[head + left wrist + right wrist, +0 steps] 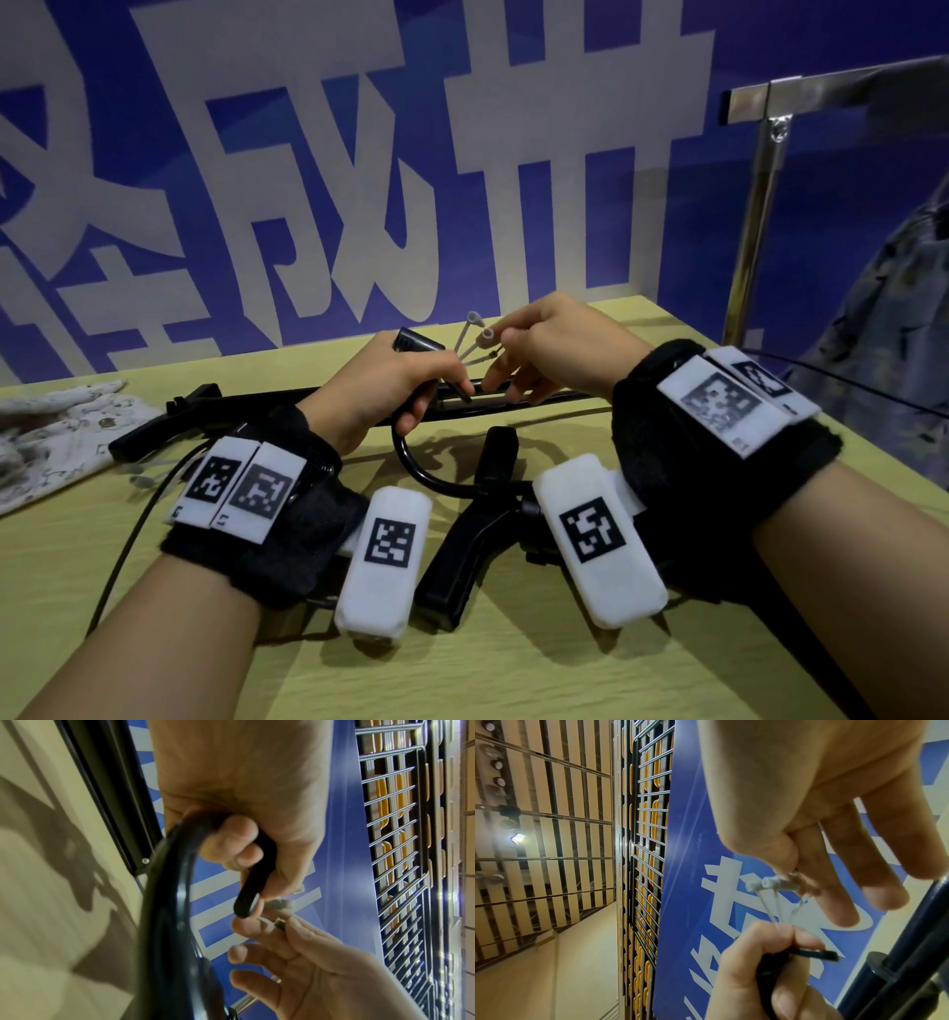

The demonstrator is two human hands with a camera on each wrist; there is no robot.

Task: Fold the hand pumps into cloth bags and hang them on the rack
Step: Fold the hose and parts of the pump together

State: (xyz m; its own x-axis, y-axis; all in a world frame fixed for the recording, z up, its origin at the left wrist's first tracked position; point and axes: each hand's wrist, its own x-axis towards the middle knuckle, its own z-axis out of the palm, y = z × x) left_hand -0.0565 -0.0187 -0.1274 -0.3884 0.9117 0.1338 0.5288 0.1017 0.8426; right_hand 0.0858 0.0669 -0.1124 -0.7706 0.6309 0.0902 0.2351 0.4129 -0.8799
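Head view: hand pump (287, 411) lies lengthwise left-right on the table (513, 668), near the far edge. Left hand (382, 390) grips its black hose (426, 475) end; right hand (554, 349) pinches small white nozzle tips (482, 336). Cloth bag (46, 437) lies far left.

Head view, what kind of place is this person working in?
Probably a staged work station in a large hall: a wooden table against a blue banner with big white characters, a metal rack beside it, and a high slatted ceiling.
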